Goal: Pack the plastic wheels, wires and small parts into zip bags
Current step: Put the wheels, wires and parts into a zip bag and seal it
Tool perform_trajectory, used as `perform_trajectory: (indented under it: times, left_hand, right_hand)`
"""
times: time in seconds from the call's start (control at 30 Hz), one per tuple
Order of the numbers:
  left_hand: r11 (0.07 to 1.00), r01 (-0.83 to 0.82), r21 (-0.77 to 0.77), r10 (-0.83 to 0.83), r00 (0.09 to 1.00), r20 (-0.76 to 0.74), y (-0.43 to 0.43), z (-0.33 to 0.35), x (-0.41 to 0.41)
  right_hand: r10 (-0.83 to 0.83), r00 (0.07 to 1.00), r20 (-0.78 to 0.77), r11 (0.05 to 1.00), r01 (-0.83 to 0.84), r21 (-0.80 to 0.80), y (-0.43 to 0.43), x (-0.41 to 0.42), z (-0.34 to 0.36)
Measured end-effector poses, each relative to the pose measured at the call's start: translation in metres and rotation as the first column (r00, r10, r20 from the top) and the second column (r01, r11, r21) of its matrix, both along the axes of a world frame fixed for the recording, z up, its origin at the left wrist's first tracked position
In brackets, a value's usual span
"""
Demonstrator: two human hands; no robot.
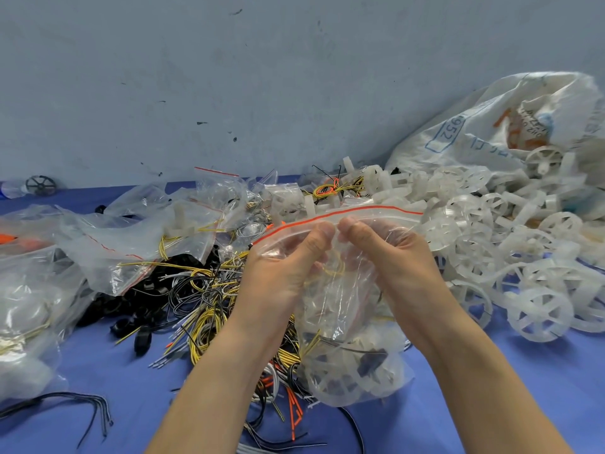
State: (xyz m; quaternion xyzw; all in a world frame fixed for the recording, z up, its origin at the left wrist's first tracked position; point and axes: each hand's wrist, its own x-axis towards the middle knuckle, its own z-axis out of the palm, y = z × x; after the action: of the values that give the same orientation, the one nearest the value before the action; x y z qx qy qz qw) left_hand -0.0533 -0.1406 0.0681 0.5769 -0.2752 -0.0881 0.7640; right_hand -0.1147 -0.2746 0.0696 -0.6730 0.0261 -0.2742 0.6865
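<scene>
On the blue desk (98,371), nearest the person, a few loose black leads (82,407) lie at the left. Just beyond, both hands hold one clear zip bag (347,322) above the desk. The left hand (281,267) and right hand (389,260) sit side by side, and their fingers (322,232) are curled and pinching the bag just under its red zip strip. A white wheel (340,378) and a black part (373,358) sag in the bag's bottom, with thin yellow wire above them. Behind the left hand lies a tangle of wires (203,296). Filled bags (131,237) lie further left, and a heap of plastic wheels (510,257) lies to the right. A white sack (491,126) leans against the wall (229,93).
</scene>
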Motion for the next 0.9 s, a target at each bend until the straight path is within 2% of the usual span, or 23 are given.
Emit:
perform_trajectory:
  times: [0.37, 0.47, 0.6, 0.9]
  left_hand:
    - [1.000, -0.002, -0.010, 0.002, 1.000, -0.013, 0.000, -0.003, 0.003]
    - [1.000, -0.022, -0.016, 0.022, 0.999, -0.023, 0.001, -0.003, 0.005]
    - [0.998, -0.058, -0.012, 0.057, 0.997, -0.044, 0.002, -0.003, 0.006]
    - [0.997, -0.080, 0.011, 0.081, 0.996, -0.024, 0.003, -0.003, 0.007]
  right_hand:
    - [0.045, 0.999, 0.006, 0.999, -0.045, 0.021, -0.002, -0.001, -0.001]
    - [0.070, 0.997, 0.015, 0.991, -0.071, 0.112, -0.006, -0.001, -0.003]
    - [0.019, 0.999, 0.051, 0.980, -0.029, 0.195, -0.012, 0.001, -0.003]
    - [0.004, 0.999, 0.054, 0.983, -0.014, 0.183, -0.012, 0.001, -0.004]
